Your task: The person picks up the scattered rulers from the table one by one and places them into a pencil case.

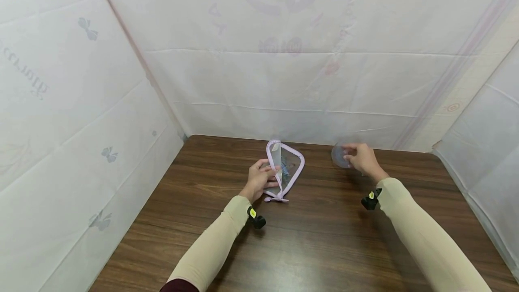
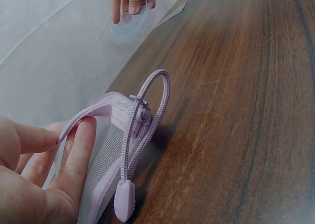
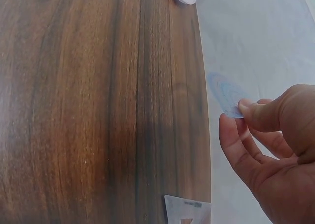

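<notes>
My left hand (image 1: 257, 179) grips the left edge of a mesh zip pouch (image 1: 300, 166) with lilac trim, thumb and fingers on the trim in the left wrist view. Some bluish and clear pieces (image 1: 285, 168) show inside the pouch, too small to make out. A corded zip pull (image 2: 124, 199) hangs at its near end. Over at the table's back edge, my right hand (image 1: 365, 161) pinches a clear round plastic disc (image 3: 222, 92) with bluish ring markings between thumb and fingers. The disc is held apart from the pouch, to its right.
A translucent flat piece with a cut-out (image 3: 178, 209), like a set square, lies at the table's back edge by the right hand. The brown wooden table (image 1: 308, 247) meets white sheeting (image 1: 251, 80) at the back and sides.
</notes>
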The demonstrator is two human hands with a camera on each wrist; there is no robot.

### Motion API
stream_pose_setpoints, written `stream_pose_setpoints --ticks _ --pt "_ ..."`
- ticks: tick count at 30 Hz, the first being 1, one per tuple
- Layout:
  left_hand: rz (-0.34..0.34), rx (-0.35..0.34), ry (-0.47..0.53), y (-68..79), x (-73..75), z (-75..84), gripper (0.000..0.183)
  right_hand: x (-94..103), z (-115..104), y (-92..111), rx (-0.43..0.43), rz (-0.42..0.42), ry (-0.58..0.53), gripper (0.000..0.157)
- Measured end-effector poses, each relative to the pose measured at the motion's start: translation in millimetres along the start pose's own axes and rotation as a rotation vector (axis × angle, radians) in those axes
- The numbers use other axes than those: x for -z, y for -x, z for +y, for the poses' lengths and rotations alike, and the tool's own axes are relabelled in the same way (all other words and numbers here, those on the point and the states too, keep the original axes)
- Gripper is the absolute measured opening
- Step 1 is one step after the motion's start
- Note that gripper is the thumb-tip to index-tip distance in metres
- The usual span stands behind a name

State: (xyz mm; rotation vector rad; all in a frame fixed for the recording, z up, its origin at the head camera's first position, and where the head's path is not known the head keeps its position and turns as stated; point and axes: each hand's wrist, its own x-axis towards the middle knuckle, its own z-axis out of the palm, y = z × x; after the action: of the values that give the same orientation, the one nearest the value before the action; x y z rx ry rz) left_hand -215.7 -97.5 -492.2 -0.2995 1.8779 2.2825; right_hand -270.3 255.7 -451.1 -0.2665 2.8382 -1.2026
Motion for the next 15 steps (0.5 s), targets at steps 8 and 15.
stream_pose_setpoints --ticks 8,15 --pt "-0.004 -0.006 -0.001 0.5 0.7 0.6 0.042 -6.8 -3 -4 0.024 0.000 0.023 0.038" --pt "-0.009 -0.006 0.002 -0.1 -0.3 0.4 0.042 -11.8 -6 -8 0.019 -0.018 -0.006 0.040"
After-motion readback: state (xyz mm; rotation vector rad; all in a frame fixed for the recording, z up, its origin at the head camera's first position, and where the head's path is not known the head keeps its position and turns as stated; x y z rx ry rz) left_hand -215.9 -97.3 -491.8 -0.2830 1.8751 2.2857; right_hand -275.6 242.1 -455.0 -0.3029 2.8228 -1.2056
